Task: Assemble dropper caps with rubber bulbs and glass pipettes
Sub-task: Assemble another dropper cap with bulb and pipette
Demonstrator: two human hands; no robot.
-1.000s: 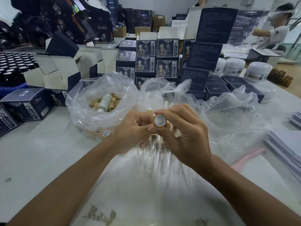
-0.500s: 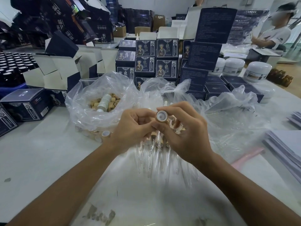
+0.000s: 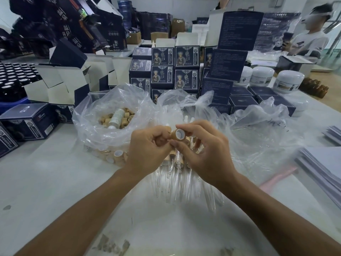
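Closest in, a pile of glass pipettes [image 3: 177, 183] lies on the white table [image 3: 46, 182], right under both hands. The right hand [image 3: 204, 154] pinches a tan cap [image 3: 177, 134] at its fingertips, white-lined opening facing up. The left hand [image 3: 147, 150] is curled tight against it; can't tell what's inside. Behind on the left, a clear bag [image 3: 110, 115] holds more caps, then stacked dark boxes [image 3: 175, 69].

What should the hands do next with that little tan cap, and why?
Probably pick up one glass pipette and push it into the cap. The right hand pinches the cap with its white-lined opening facing the camera and no tube in it, while the left hand is right beside it, above the pipettes.
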